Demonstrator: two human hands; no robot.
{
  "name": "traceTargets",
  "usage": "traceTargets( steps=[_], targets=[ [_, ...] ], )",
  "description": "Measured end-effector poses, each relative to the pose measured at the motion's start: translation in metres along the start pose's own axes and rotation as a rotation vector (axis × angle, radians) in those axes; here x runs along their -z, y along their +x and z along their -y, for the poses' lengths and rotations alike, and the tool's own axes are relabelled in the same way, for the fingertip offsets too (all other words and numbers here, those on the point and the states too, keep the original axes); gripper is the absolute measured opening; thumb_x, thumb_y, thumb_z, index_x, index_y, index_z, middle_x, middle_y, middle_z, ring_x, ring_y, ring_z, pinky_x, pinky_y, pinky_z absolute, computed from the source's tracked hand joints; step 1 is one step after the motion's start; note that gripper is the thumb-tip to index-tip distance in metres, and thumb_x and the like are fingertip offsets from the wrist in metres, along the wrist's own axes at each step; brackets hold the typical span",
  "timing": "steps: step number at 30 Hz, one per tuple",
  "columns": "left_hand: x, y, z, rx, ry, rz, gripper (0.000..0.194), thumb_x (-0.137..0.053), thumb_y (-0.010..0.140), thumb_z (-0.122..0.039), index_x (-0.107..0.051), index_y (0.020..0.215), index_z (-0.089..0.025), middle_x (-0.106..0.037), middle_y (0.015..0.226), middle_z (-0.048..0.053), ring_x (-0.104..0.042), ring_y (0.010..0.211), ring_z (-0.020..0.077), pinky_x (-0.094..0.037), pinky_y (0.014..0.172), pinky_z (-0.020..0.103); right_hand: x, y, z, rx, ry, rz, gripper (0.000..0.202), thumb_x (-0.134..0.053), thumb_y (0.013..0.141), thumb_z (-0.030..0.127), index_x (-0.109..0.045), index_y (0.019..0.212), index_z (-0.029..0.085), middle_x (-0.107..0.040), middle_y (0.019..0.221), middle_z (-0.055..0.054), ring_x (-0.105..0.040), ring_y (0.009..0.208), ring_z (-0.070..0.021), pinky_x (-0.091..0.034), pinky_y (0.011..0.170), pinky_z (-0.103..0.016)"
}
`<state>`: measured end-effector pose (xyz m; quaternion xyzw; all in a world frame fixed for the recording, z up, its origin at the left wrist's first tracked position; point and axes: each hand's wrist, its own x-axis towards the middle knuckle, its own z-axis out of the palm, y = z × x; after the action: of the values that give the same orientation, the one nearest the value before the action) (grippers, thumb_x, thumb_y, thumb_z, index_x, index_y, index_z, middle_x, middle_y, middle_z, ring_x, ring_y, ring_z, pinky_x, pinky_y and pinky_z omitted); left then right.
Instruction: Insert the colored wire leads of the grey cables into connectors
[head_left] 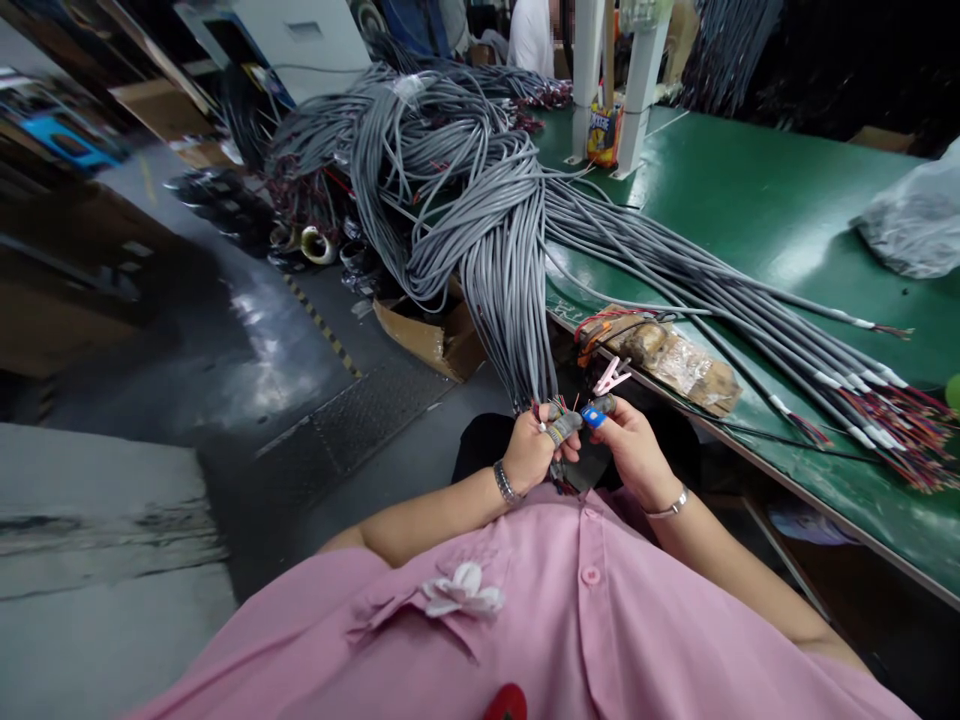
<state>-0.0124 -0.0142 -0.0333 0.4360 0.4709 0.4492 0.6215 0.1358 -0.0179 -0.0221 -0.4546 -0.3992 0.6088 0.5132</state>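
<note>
My left hand is closed on the thin coloured wires at the end of a grey cable, in front of my body. Beside it, my right hand is closed too, with blue tape around the thumb; what lies between its fingertips is too small to make out. Grey covers wrap some fingers on both hands. A thick bundle of grey cables hangs over the table edge down to my left hand. Just above my right hand, a pink clip sits at the table edge.
More grey cables with white-taped, stripped ends lie across the green table. A tape-wrapped block rests near the edge. A plastic bag is at right. Below the bundle stands a cardboard box. Another person is at the back.
</note>
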Motion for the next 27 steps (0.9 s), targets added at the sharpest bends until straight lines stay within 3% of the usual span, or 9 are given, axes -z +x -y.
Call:
traceTargets(
  steps=[10,15,19,21,25,27],
  targets=[
    [0.000,0.002,-0.002,0.016,-0.048,-0.028,0.040,-0.070,0.073,-0.051,-0.055,0.063,-0.014,-0.062,0.054,0.000,-0.057,0.040,0.0090,-0.030,0.036,0.018,0.001,0.001,-0.013,0.020,0.033,-0.067,0.026,-0.074,0.074,0.043,-0.063,0.079,0.020,-0.058,0.068,0.003,-0.048,0.058,-0.0107,-0.042,0.058,-0.025],
    [0.002,0.001,-0.011,0.052,-0.140,0.006,0.039,-0.073,0.070,-0.048,-0.053,0.065,-0.015,-0.060,0.051,-0.002,-0.054,0.036,0.0083,-0.029,0.034,0.018,0.018,0.014,-0.011,-0.043,0.229,-0.116,0.044,-0.058,0.081,0.064,-0.063,0.083,0.020,-0.060,0.075,-0.002,-0.051,0.059,-0.0116,-0.046,0.057,-0.025],
    [0.002,0.001,-0.022,0.060,-0.137,0.051,0.039,-0.075,0.068,-0.049,-0.056,0.067,-0.015,-0.059,0.050,-0.002,-0.051,0.034,0.0075,-0.030,0.033,0.018,0.025,0.028,0.000,-0.113,0.236,-0.019,0.055,-0.051,0.079,0.073,-0.065,0.088,0.020,-0.064,0.080,-0.004,-0.052,0.059,-0.0121,-0.048,0.055,-0.025],
    [0.000,0.001,-0.026,0.067,-0.141,0.088,0.038,-0.075,0.068,-0.049,-0.058,0.069,-0.014,-0.059,0.050,-0.002,-0.051,0.034,0.0077,-0.031,0.033,0.018,0.023,0.032,0.005,-0.052,0.153,0.002,0.052,-0.052,0.081,0.070,-0.066,0.086,0.020,-0.064,0.077,-0.003,-0.051,0.058,-0.0119,-0.046,0.055,-0.025],
    [-0.005,0.006,-0.032,0.086,-0.134,0.170,0.036,-0.074,0.069,-0.047,-0.060,0.070,-0.014,-0.059,0.050,-0.001,-0.051,0.034,0.0080,-0.030,0.033,0.019,0.016,0.034,0.005,0.226,-0.126,-0.173,0.052,-0.047,0.086,0.066,-0.067,0.074,0.020,-0.061,0.068,-0.002,-0.049,0.057,-0.0127,-0.042,0.056,-0.026],
    [-0.006,0.008,-0.033,0.088,-0.133,0.191,0.036,-0.074,0.069,-0.046,-0.059,0.068,-0.014,-0.059,0.050,-0.001,-0.051,0.034,0.0080,-0.029,0.033,0.019,0.014,0.035,0.001,0.239,-0.113,-0.197,0.055,-0.044,0.087,0.068,-0.067,0.073,0.020,-0.060,0.065,-0.002,-0.049,0.058,-0.0135,-0.042,0.057,-0.026]
  ],
)
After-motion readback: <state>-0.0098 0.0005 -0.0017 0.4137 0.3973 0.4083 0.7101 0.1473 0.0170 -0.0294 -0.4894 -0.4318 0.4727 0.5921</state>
